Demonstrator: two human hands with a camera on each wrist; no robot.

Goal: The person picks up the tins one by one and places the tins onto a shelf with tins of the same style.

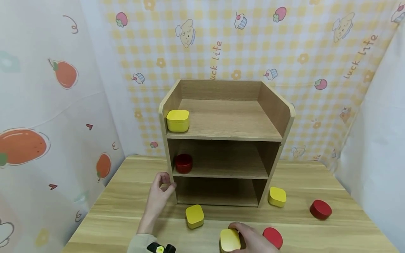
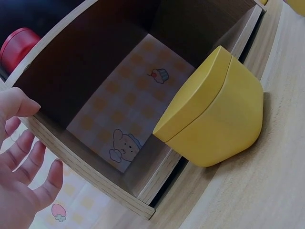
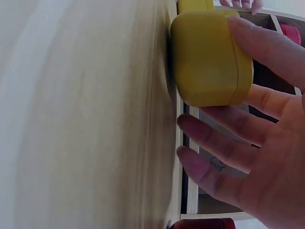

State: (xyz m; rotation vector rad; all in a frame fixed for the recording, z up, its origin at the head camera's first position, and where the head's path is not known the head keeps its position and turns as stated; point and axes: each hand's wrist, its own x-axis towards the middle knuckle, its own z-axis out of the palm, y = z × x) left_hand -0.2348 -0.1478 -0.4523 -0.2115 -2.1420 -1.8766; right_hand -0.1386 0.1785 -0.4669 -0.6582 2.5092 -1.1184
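A small wooden shelf unit [image 1: 221,137] stands on the table. Beside its left side panel my left hand [image 1: 158,196] is held with loosely bent fingers and nothing between them. The thumb [image 2: 21,102] lies at the panel's front edge; whether it touches cannot be told. My right hand [image 1: 253,239] holds a rounded yellow box [image 1: 230,240] with a lid, thumb on one side and fingers on the other, low over the tabletop. Another yellow box [image 1: 194,216] sits before the shelf, between the hands. Close to the right hand lies a round red box [image 1: 272,237].
On the top shelf, at the left, is a yellow box [image 1: 178,121]; below it a red round box [image 1: 183,163] stands on the middle shelf. Right of the unit are a yellow box [image 1: 277,196] and a red round box [image 1: 321,209]. Patterned cloth [image 1: 209,52] hangs behind.
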